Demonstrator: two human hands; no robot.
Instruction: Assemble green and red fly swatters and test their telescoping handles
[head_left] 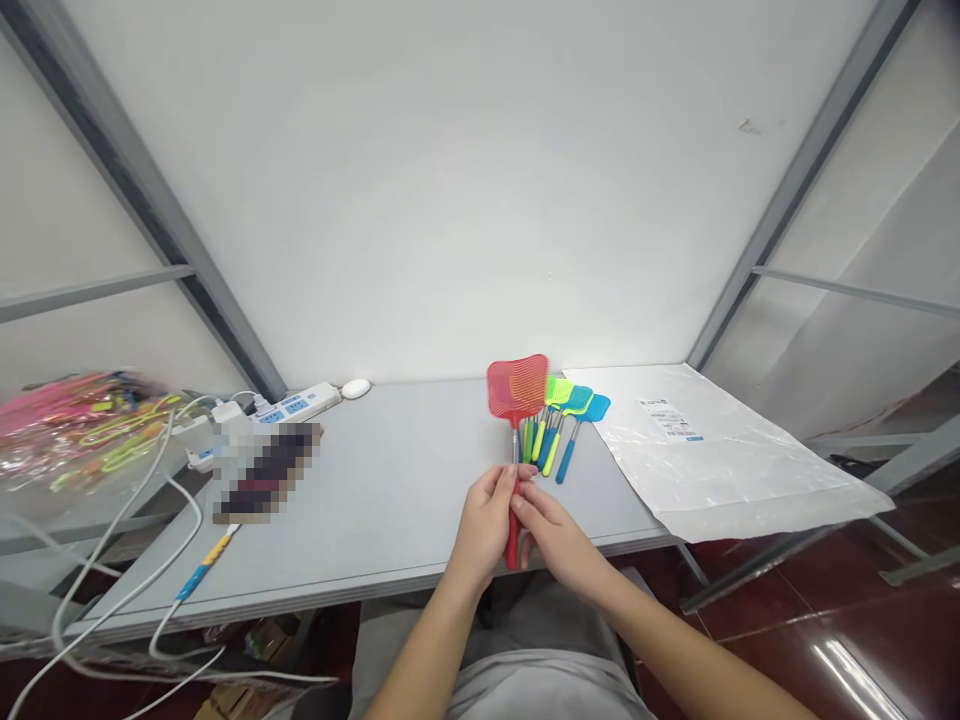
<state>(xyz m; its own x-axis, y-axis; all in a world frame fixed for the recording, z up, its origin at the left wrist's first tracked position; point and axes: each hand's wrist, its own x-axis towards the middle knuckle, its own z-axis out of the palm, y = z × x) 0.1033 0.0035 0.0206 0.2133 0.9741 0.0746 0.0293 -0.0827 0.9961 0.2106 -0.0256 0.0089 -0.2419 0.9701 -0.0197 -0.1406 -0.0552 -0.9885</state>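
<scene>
A red fly swatter [517,390] stands nearly upright in front of me, its mesh head at the top and its red handle [512,545] pointing down. My left hand [487,510] grips it where the metal shaft meets the handle. From the other side my right hand [547,525] also closes on the handle, just below. Behind the red head lie several more fly swatters on the table, among them a yellow-green swatter [551,455], a teal swatter [577,400] and a blue swatter [568,460]. The red swatter hides part of that pile.
On the right a white plastic mailer bag [720,480] with a label overhangs the grey table [375,500]. At the left are a power strip [300,405], a white oval object [355,388], a pixelated dark item [270,475], loose white cables and a plastic bag of colourful items [82,430].
</scene>
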